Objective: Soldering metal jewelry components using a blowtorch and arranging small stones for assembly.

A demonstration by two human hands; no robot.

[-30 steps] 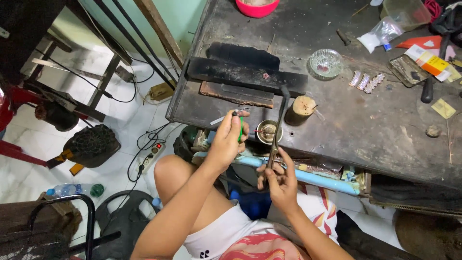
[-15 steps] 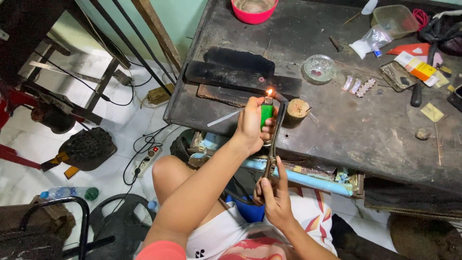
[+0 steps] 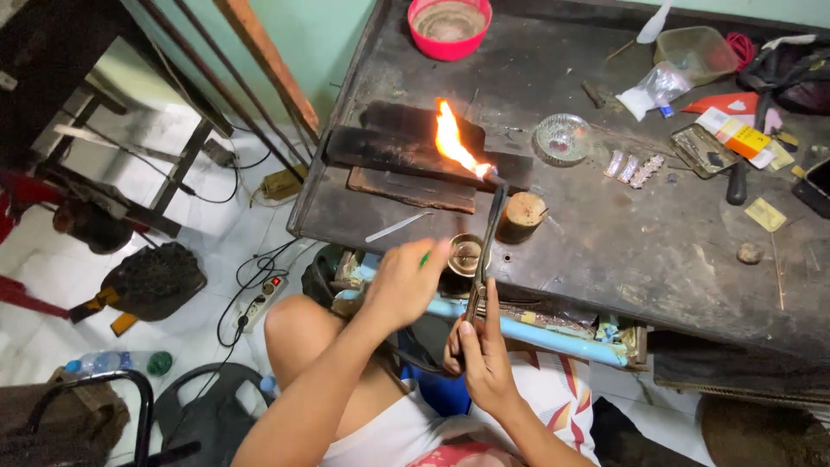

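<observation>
My right hand (image 3: 480, 359) grips the lower end of a thin metal torch (image 3: 487, 238) that slants up over the workbench edge. An orange flame (image 3: 450, 138) burns at its tip, above the charred black blocks (image 3: 393, 147). My left hand (image 3: 402, 281) is below the bench edge, closed on a green lighter (image 3: 424, 258) of which only a sliver shows. A small metal cup (image 3: 467, 253) and a short wooden stump (image 3: 522, 216) stand beside the torch.
On the dark workbench (image 3: 657, 251) are a glass dish (image 3: 562, 138), a pink bowl (image 3: 448, 26), a row of small silver pieces (image 3: 635, 169), plastic bags and small tools at the right. On the tiled floor to the left lie a power strip (image 3: 259, 298) and cables.
My left hand brought the lighter up to the torch tip and sparked it, then dropped back down and left. The torch now carries a large flame.
</observation>
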